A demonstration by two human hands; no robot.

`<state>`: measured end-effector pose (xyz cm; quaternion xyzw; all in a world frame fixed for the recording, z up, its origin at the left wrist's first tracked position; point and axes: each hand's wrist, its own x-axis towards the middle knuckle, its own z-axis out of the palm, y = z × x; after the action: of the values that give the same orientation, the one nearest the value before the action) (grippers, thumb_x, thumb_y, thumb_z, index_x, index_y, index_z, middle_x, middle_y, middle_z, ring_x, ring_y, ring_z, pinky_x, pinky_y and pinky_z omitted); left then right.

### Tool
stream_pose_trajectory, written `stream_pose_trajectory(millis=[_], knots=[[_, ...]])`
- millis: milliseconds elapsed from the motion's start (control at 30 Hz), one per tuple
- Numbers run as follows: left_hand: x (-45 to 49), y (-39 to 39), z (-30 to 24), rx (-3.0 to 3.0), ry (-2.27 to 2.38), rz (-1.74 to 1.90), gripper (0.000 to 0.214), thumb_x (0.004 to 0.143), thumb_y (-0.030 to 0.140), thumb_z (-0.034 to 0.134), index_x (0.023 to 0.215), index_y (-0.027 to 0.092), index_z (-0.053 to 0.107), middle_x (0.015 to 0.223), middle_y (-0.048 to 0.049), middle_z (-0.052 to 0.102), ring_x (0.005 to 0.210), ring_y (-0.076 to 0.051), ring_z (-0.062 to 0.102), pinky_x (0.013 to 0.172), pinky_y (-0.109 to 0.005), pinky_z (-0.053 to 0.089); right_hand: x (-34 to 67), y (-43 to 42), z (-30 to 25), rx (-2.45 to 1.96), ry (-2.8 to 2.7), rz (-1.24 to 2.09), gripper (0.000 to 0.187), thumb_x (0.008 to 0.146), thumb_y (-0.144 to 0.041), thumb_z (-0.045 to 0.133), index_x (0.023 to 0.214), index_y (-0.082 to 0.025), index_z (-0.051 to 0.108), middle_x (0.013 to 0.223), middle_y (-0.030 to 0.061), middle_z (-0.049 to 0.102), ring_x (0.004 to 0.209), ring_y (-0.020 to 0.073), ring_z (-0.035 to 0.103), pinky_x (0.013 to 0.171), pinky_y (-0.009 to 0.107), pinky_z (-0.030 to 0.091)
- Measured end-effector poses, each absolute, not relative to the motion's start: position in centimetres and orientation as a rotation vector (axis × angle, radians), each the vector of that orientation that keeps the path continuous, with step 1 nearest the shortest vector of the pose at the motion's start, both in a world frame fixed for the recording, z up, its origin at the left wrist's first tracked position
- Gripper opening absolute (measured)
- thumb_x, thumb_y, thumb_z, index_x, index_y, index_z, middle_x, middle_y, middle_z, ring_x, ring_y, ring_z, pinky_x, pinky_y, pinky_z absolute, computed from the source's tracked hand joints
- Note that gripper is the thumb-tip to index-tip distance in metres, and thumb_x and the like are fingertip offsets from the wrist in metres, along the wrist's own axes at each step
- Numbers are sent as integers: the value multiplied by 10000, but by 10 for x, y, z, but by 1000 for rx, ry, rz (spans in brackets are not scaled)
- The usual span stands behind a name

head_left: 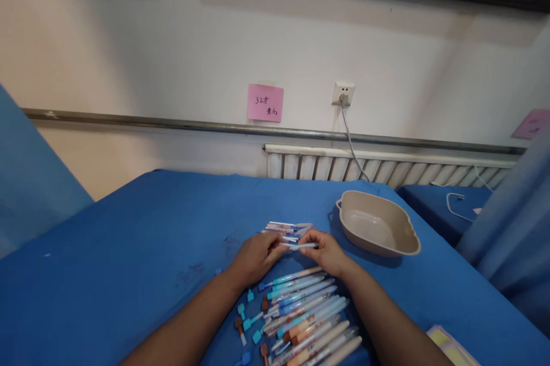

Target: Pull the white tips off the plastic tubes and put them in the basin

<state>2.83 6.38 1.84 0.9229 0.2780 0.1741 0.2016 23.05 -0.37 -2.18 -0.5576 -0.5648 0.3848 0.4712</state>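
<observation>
Both of my hands meet over the blue table cloth (141, 228). My left hand (254, 257) and my right hand (327, 251) pinch the two ends of one thin pen (301, 246), held level between them. Just beyond the hands lies a small bunch of capped pens (289, 228). Below my hands, between my forearms, a large pile of pens (308, 314) with blue, white and orange barrels lies side by side. Several loose blue and brown caps (247, 320) are scattered at the pile's left.
A beige oval basin (378, 243) stands at the right of my hands. A pink note (265, 102), a wall socket (342, 93) with a cable, and a radiator (387, 168) are behind the table. A yellow-edged pad (449, 346) lies at the lower right.
</observation>
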Motion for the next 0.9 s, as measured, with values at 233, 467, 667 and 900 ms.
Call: stream_pose_trajectory(millis=[233,467,667,900], knots=[[31,62,18,2549,769,452,300,930,367,355,791,189,552,747,-16,615,710,-158,560,652,-244,385,230,-5,-20,-1345,-1411,941,115,684,-265,645,742,-174,606,696,-21,577,673,133,496,660,250,388],[30,61,17,2510,682,495,229,864,401,495,965,201,540,848,-10,620,754,-162,556,657,-235,391,228,-4,-21,-1330,-1398,932,133,680,-281,645,744,-180,588,697,-24,573,662,133,497,669,256,393],[31,62,18,2606,692,427,360,951,366,290,809,188,570,780,-26,616,734,-160,554,660,-242,384,225,-4,-21,-1296,-1405,920,134,695,-297,637,730,-181,579,707,-22,582,693,142,517,698,264,402],[30,58,19,2504,704,536,249,851,421,510,967,203,538,904,-20,626,796,-169,562,687,-245,406,225,-3,-22,-1305,-1414,893,124,697,-290,635,740,-184,587,695,-27,575,671,134,502,666,251,396]])
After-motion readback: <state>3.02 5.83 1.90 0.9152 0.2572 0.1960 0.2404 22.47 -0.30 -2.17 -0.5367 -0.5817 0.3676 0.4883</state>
